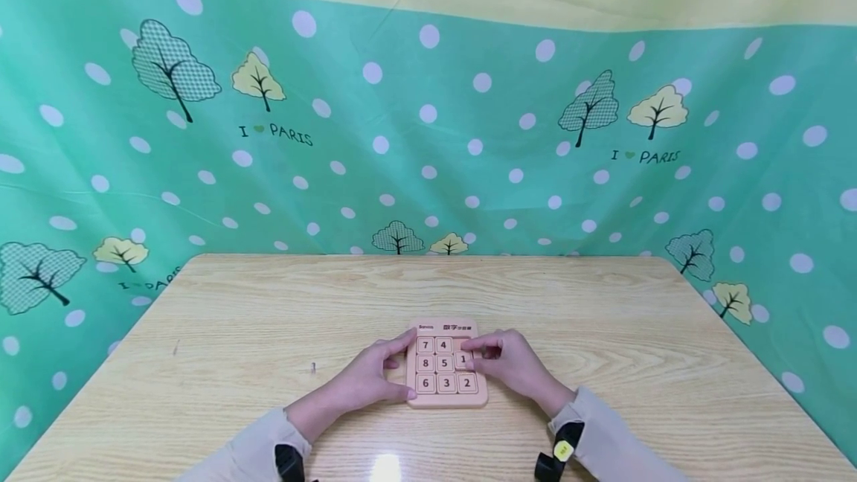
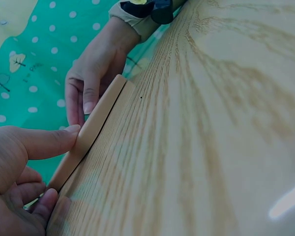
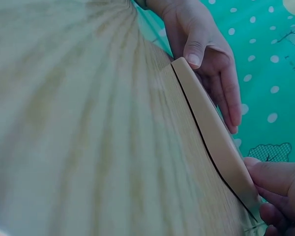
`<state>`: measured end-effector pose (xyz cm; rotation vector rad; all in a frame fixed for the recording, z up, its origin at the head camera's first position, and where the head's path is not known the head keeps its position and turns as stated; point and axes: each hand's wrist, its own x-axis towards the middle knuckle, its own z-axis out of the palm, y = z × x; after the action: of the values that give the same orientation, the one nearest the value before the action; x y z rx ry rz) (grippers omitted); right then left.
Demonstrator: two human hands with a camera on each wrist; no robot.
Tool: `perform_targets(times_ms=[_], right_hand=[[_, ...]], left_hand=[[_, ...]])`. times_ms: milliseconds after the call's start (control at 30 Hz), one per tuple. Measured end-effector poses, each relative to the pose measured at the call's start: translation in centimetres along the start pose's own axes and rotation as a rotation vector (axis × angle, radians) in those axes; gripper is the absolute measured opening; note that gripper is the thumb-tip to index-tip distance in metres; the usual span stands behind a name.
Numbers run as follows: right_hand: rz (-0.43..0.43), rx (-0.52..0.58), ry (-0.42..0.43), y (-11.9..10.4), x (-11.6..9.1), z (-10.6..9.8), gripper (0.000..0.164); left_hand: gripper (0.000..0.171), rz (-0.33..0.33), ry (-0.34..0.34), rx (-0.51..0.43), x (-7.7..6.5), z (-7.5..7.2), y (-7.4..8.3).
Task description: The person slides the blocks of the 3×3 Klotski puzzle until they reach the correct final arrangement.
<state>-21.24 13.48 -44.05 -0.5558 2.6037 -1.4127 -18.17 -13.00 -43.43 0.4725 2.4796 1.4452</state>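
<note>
A pink sliding number puzzle (image 1: 445, 400) lies flat on the table, its numbered tiles in three columns. The tile 1 (image 1: 463, 360) sits slightly higher than its row, below a gap at the top right. My left hand (image 1: 364, 376) holds the puzzle's left side, forefinger near the upper corner and thumb at the lower one. At the right side, my right hand (image 1: 514, 364) touches the tile 1 with its thumb, while its forefinger reaches over the gap. Both wrist views show the puzzle only edge-on (image 2: 96, 118), so its tiles are hidden there.
The wood-grain table (image 1: 268, 303) stretches around the puzzle on all sides. Behind it hangs a green dotted cloth (image 1: 428, 147) printed with trees. Black straps with small devices (image 1: 559, 456) sit at both sleeve cuffs.
</note>
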Motion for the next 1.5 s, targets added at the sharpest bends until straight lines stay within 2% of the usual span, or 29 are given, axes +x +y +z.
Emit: perform_targets(times_ms=[200,533,767,967,1233,1500], right_hand=[[-0.001,0.0,0.027,0.1,0.6,0.1,0.025],[0.003,-0.049,0.125,-0.3,1.0,0.3,0.023],[0.0,-0.063,0.152,-0.4,1.3,0.5,0.021],[0.011,-0.037,0.135,-0.3,0.7,0.5,0.022],[0.005,0.035,0.062,-0.5,-1.1,0.3,0.023],[0.005,0.027,0.001,-1.2,-2.9,0.4,0.023]], left_hand=[[0.097,-0.005,-0.01,0.0,0.0,-0.1,-0.1],[0.095,0.013,-0.017,0.004,0.2,-0.1,-0.3],[0.095,0.006,-0.019,-0.005,0.2,-0.1,-0.3],[0.095,0.009,-0.023,-0.014,0.2,-0.1,-0.4],[0.096,-0.003,-0.022,-0.013,0.2,-0.2,-0.3],[0.096,0.001,-0.022,-0.011,0.1,-0.2,-0.3]])
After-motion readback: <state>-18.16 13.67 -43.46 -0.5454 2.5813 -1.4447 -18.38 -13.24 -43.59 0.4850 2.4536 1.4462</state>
